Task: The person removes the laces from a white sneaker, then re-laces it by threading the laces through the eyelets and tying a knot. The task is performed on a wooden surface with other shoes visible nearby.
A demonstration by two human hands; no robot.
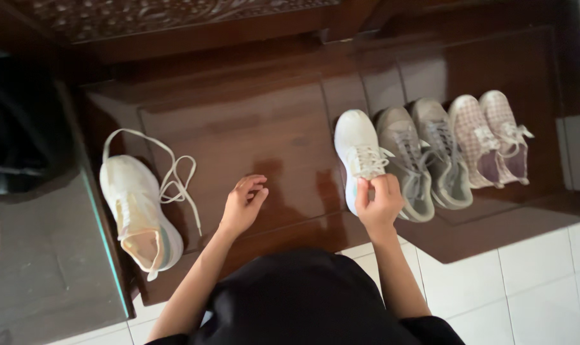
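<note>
My right hand (pixel 379 201) pinches the heel of the white sneaker (pixel 360 153) at one o'clock. It looks light and soft, so the stiffer heel collar seems the best hold. My left hand (pixel 242 204) hovers loosely curled and empty over the bare wooden platform (pixel 264 128). The grey pair (pixel 424 160) crowds its right side; leftward lies room toward the unlaced sneaker (pixel 140 211) at nine.

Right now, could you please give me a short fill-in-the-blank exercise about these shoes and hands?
1. The right hand grips the ____ shoe of the row.
2. The left hand is ____ and holds nothing.
3. The lone shoe lies with its laces ____.
4. The checked pair is ____.

Missing: white; open; untied; pink
</note>
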